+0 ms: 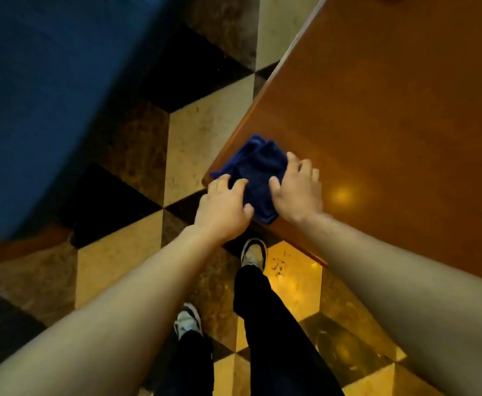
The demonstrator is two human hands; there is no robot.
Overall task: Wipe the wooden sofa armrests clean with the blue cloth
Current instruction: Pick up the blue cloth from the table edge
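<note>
A crumpled dark blue cloth (258,172) lies on the near corner of a glossy brown wooden table (391,104). My left hand (224,208) rests on the cloth's left side with fingers curled into the fabric. My right hand (298,192) presses on its right side, fingers spread and bent over the edge of the cloth. Both hands touch the cloth at once. The sofa's blue cushion (42,104) fills the upper left, blurred. A strip of the sofa's brown wooden frame (22,247) shows below it. No armrest is clearly visible.
The floor is a checker pattern of black, beige and brown marble tiles (194,130). My legs in dark trousers and two sneakers (252,252) stand on it between the sofa and the table corner. A lamp reflection glows on the tabletop.
</note>
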